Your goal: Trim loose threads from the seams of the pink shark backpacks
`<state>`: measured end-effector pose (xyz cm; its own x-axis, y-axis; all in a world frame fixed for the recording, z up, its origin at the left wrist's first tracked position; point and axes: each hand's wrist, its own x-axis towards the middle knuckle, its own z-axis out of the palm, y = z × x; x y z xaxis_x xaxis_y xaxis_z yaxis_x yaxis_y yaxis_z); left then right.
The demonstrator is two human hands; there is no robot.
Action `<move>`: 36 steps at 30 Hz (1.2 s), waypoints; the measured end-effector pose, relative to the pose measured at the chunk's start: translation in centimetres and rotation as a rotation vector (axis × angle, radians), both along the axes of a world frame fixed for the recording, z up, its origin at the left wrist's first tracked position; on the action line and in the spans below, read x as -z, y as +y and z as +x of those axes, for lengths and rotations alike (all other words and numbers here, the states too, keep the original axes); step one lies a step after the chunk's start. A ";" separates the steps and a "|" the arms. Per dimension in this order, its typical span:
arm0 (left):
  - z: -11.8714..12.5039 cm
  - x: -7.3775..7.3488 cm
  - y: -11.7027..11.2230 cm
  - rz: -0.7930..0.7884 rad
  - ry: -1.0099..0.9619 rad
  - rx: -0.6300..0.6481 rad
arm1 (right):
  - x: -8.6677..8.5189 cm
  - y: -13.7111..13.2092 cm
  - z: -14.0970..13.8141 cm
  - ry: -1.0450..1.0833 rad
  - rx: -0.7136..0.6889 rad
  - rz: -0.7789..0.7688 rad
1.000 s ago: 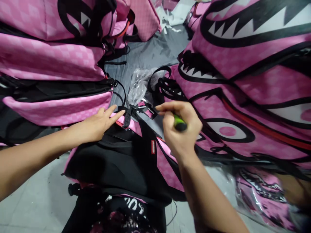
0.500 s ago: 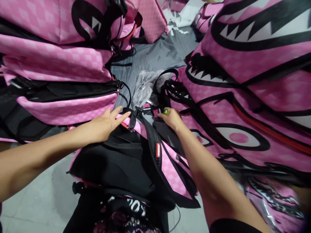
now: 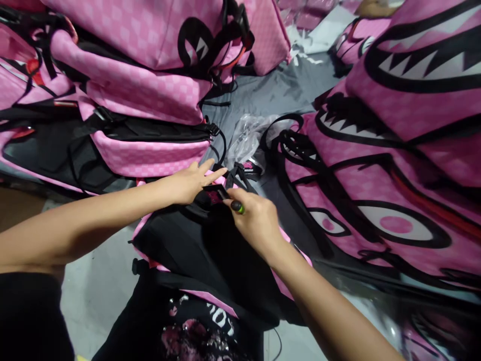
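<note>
A black and pink checkered backpack (image 3: 180,230) lies in front of me, its black padded back side up. My left hand (image 3: 188,183) rests at its top edge with fingers stretched apart; the thumb is hidden. My right hand (image 3: 251,215) is closed in a pinch on a small black tag (image 3: 215,194) with pink print, held over the backpack's top. A black and green rounded end of some tool (image 3: 237,206) pokes out of the same hand; the rest of it is hidden. Just beyond, another black and pink tag (image 3: 250,168) lies by the black straps.
Pink checkered backpacks (image 3: 150,150) are piled on the left. More backpacks (image 3: 398,223) with shark teeth and eyes are stacked on the right. Crumpled clear plastic (image 3: 244,138) lies on the grey covering (image 3: 270,95) between them. Someone's arm (image 3: 378,7) shows at the far top.
My right hand has moved left and nearer with the black tag, from the tags beyond the backpack to over its top edge. The view has shifted left.
</note>
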<state>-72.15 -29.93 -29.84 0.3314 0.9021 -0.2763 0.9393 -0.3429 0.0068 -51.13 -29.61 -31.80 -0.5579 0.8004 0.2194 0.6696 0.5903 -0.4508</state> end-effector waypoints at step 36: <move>-3.6 8.0 -11.2 0.553 -0.411 -0.386 | -1.3 -1.3 -2.6 -0.522 -0.313 -0.167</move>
